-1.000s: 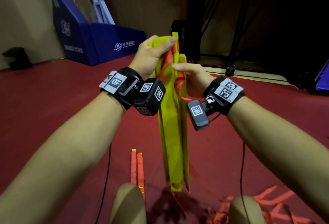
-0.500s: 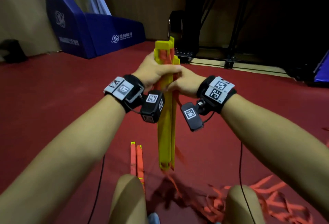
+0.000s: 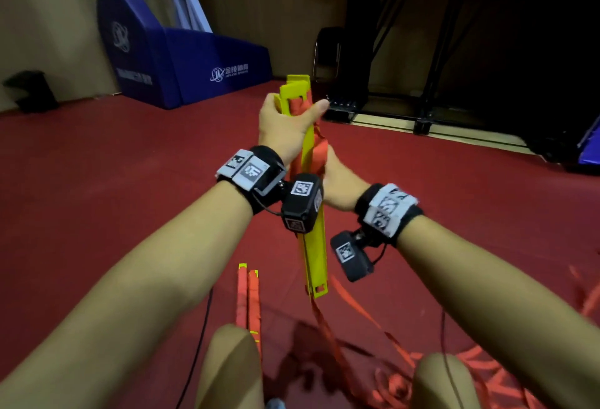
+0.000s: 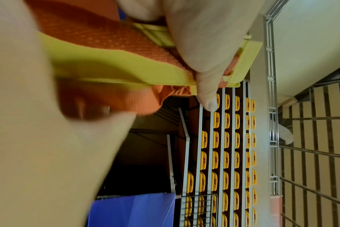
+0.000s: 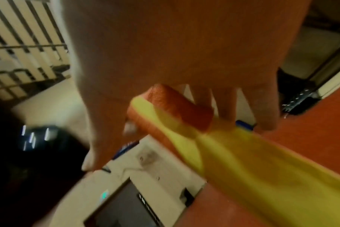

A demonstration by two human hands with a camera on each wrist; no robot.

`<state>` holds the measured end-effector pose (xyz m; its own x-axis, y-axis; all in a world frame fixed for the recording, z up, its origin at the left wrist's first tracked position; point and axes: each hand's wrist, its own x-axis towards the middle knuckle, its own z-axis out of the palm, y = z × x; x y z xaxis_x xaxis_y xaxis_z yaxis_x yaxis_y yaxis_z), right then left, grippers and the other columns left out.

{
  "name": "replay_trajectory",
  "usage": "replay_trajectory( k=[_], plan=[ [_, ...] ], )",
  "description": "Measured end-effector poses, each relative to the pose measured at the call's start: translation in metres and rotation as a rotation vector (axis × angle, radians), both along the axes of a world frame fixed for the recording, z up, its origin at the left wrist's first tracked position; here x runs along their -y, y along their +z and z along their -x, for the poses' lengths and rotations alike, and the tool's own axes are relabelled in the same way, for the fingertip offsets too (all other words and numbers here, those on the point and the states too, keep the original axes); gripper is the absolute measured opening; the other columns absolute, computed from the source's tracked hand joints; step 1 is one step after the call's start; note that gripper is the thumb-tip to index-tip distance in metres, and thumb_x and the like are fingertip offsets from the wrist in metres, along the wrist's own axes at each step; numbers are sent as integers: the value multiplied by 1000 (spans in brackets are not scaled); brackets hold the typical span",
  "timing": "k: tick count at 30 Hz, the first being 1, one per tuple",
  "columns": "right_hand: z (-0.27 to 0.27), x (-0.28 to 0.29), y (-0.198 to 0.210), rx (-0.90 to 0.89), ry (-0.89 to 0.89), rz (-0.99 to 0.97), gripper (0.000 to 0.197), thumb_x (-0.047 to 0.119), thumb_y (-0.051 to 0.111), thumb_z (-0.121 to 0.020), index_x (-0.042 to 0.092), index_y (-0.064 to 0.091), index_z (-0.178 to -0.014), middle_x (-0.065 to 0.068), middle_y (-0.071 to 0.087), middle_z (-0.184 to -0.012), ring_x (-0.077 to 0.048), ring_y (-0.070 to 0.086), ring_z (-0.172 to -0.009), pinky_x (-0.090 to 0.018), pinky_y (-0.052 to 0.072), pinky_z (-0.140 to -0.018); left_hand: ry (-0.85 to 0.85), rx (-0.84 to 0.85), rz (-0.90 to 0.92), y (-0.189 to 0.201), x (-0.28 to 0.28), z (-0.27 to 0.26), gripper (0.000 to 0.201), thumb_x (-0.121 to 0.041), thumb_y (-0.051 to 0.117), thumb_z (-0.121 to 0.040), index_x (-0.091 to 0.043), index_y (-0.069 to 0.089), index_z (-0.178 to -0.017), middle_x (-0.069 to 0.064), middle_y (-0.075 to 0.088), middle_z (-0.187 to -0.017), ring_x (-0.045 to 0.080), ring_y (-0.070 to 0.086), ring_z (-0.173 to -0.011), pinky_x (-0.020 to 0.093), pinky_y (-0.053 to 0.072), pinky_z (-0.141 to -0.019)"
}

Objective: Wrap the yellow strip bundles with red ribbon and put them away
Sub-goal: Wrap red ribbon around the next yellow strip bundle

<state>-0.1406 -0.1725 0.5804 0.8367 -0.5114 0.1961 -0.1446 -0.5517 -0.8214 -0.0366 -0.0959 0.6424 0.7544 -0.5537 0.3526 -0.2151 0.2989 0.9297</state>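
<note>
A long yellow strip bundle stands nearly upright in front of me, its lower end above the red floor. My left hand grips its top end, thumb pressed over the red ribbon threaded there; the left wrist view shows the ribbon against the yellow strips. My right hand holds the bundle lower down with red ribbon bunched at its fingers. In the blurred right wrist view a ribbon fold lies on the bundle. Loose ribbon trails to the floor.
Two ribbon-wrapped bundles lie on the red floor by my left knee. A loose ribbon heap spreads near my right knee. A blue padded base stands back left, black stands back right.
The bundle has been pressed together and turned edge-on. My left hand has slid up to its top end, and my right hand has dropped lower along it.
</note>
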Motion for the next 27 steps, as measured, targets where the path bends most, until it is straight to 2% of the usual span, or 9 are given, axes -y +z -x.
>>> replay_trajectory(
  k=[2,5,7,9,11,13,16,20,27],
  plan=[
    [-6,-2,-6,-16,-106,112,93,48,75,-76,17,25,-149,-5,62,-117,-25,62,-99,-35,50,-89,-96,5,-15,0,5,8,52,-58,84,-71,-16,58,-89,6,69,-81,21,66,-70,46,60,-68],
    [-3,15,-12,123,-63,-10,53,21,80,-78,9,63,-127,-10,72,-117,-29,68,-108,-46,54,-97,-285,-78,6,-2,4,-4,40,-46,64,-97,-6,63,-98,9,73,-82,22,68,-68,35,55,-63],
    [0,21,-12,189,-66,-44,25,16,81,-81,14,75,-105,-6,77,-105,-24,72,-100,-46,58,-91,-265,-73,-44,-10,-1,-15,16,-28,64,-101,-13,65,-105,0,74,-83,15,69,-71,34,56,-67],
    [1,20,-9,243,-129,-73,5,26,76,-87,24,75,-92,5,77,-91,-11,72,-83,-38,58,-76,-285,-7,-103,-25,-1,-18,25,-12,72,-94,-19,62,-116,3,76,-95,16,72,-81,39,60,-78],
    [0,22,-6,259,-136,-100,16,43,71,-89,29,74,-97,6,77,-95,-10,72,-84,-35,55,-73,-265,103,-153,-39,-3,-14,42,-3,76,-88,-16,59,-125,7,74,-104,12,71,-87,30,59,-81],
    [1,17,-5,250,-150,-109,32,57,70,-80,32,75,-100,4,77,-104,-17,73,-97,-44,58,-86,-179,112,-106,-47,-5,-11,39,1,77,-86,-9,64,-121,7,74,-107,9,71,-89,26,55,-81],
    [4,8,-5,366,-105,-272,21,31,78,-85,21,75,-103,-4,76,-109,-25,71,-105,-53,54,-98,-144,42,-20,-47,-5,-10,27,3,77,-85,-13,65,-102,2,75,-94,11,71,-83,28,56,-75],
    [8,7,-4,428,56,-473,53,3,82,-68,6,66,-119,-18,72,-116,-30,68,-99,-56,54,-93,-260,-38,20,-47,-2,-7,23,5,70,-89,-13,57,-95,6,74,-88,20,69,-79,35,56,-69],
    [22,4,-44,185,-188,-335,61,23,92,-57,7,69,-113,-14,75,-105,-17,68,-84,-52,59,-87,-286,17,-152,-78,-3,4,19,3,53,-100,-15,52,-96,6,63,-81,10,60,-51,25,48,-44]
  ],
)
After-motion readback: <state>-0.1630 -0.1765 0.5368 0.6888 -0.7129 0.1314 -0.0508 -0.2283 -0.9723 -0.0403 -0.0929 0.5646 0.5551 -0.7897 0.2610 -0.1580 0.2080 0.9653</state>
